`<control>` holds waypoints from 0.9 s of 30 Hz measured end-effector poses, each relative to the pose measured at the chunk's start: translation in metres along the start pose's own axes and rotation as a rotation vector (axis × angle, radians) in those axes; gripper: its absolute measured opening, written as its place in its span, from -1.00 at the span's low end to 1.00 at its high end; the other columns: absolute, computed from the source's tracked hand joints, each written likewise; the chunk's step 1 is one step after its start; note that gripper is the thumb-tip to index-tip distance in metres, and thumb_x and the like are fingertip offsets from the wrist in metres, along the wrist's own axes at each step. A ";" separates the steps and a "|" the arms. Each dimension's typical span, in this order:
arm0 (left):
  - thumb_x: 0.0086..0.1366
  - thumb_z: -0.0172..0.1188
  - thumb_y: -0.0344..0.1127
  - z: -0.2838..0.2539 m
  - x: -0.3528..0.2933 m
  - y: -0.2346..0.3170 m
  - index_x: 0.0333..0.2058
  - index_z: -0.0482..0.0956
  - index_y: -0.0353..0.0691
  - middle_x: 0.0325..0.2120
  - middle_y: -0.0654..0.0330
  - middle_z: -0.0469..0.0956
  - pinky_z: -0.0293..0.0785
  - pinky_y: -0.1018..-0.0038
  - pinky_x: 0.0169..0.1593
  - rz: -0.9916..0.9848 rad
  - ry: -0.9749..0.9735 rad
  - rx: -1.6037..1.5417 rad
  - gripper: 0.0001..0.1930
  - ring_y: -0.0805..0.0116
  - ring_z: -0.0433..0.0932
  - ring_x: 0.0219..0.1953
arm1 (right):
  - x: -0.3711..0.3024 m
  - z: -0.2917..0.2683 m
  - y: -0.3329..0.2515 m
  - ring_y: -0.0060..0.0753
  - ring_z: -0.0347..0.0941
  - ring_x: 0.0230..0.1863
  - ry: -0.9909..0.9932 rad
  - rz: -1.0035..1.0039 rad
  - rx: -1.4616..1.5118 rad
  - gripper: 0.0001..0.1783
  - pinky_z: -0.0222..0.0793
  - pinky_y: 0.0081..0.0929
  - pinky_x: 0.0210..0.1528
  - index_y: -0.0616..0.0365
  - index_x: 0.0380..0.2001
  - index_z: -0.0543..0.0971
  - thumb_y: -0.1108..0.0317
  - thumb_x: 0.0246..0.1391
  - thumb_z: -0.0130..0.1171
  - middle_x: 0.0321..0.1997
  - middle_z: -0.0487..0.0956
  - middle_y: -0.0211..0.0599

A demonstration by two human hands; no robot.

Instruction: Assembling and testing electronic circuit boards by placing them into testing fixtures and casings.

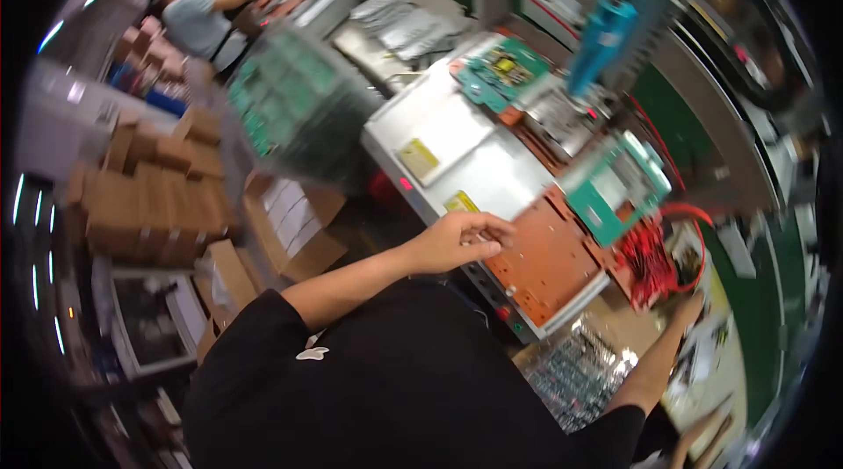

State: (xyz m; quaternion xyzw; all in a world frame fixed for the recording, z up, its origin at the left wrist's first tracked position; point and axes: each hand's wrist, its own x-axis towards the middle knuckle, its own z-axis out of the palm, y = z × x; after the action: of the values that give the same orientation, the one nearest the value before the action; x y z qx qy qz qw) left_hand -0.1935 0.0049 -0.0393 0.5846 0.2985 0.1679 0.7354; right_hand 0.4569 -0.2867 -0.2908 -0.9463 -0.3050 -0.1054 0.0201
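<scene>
My left hand (465,241) is over the near edge of the white machine bed, beside an orange-brown fixture plate (546,260). Its fingers are loosely bent, the thumb stands apart, and I see nothing held. To the right, my right hand (690,306) reaches to the bench just beyond a bundle of red wires (648,263). That hand is small and blurred, so its fingers and anything in them cannot be made out. A teal fixture frame (619,188) lies on the machine between the plate and the wires.
A blue press head (601,43) hangs over a metal block, with another teal fixture (502,74) alongside. Bagged circuit boards (575,377) lie in front of me. Cardboard boxes (158,214) and a bin of green boards (285,91) stand left. Another person (198,21) works far left.
</scene>
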 end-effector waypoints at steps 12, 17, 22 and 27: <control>0.20 0.25 -0.32 -0.291 0.167 0.072 -0.17 0.67 -0.28 -0.26 0.04 0.69 0.56 0.28 -0.02 0.392 0.918 1.023 -0.75 0.12 0.66 -0.12 | -0.032 -0.131 0.030 -0.08 0.61 -0.03 0.261 0.356 0.485 -0.54 0.49 -0.26 0.05 0.25 0.08 0.60 0.29 0.16 0.06 -0.01 0.67 -0.04; 0.13 0.24 -0.37 -0.337 0.249 0.033 -0.17 0.62 -0.25 -0.17 0.03 0.61 0.55 0.12 -0.01 0.213 1.008 1.391 -0.74 -0.02 0.60 -0.05 | -0.158 -0.194 0.016 -0.44 0.58 -0.16 0.341 0.568 0.866 -0.66 0.54 -0.48 -0.12 0.33 -0.01 0.63 0.51 0.21 0.01 -0.17 0.67 -0.23; 0.17 0.15 -0.45 -0.389 0.278 -0.035 -0.17 0.55 -0.22 -0.06 -0.02 0.53 0.56 0.01 -0.04 -0.031 0.882 1.525 -0.78 -0.08 0.58 -0.02 | -0.292 -0.248 0.055 -0.53 0.50 -0.32 0.298 0.614 0.689 -0.70 0.50 -0.52 -0.24 0.29 -0.04 0.65 0.52 0.26 0.00 -0.23 0.65 -0.27; 0.20 0.14 -0.37 -0.430 0.250 -0.016 -0.32 0.57 -0.32 -0.22 -0.10 0.60 0.59 0.03 -0.09 -0.036 0.858 1.565 -0.86 -0.14 0.64 -0.18 | -0.312 -0.344 0.006 -0.48 0.55 -0.22 0.170 0.576 0.574 -0.73 0.55 -0.53 -0.15 0.35 -0.07 0.64 0.56 0.28 0.00 -0.11 0.67 -0.20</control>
State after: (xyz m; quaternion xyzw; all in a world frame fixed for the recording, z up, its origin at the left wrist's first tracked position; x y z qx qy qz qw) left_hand -0.2775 0.4765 -0.1749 0.8014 0.5863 0.1088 -0.0469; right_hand 0.1486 -0.5057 -0.0207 -0.9369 -0.0419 -0.0836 0.3369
